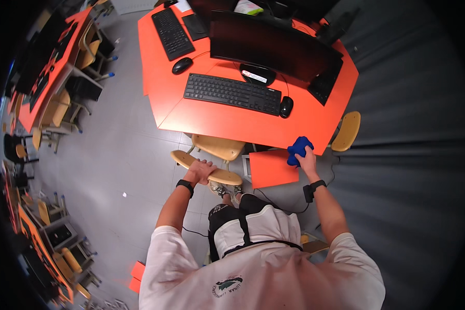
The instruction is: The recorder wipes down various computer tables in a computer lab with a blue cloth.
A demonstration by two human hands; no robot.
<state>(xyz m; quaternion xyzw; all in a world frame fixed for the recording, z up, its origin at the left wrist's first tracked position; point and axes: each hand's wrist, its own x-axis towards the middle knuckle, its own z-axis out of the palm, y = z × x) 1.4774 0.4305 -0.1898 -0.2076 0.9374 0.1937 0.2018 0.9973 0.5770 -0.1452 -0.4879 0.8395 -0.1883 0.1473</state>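
Observation:
My left hand (202, 171) grips the top of the wooden backrest (226, 176) of a chair whose wooden seat (217, 146) is partly under the desk. In my right hand (307, 161) is a crumpled blue cloth (301, 149), held at the near right edge of the orange desk (232, 122). On that desk a black keyboard (232, 94) lies before a dark monitor (271, 44), with a black mouse (286, 107) at the keyboard's right end. Below the cloth is a lower orange panel (273, 169).
A second keyboard (172, 33) and mouse (182, 66) lie on the desk's left side. Another chair's backrest (346, 131) stands at the right, by a long grey curtain (403, 155). Rows of orange desks and wooden chairs (60, 108) line the left. A cable (283, 209) hangs near my right arm.

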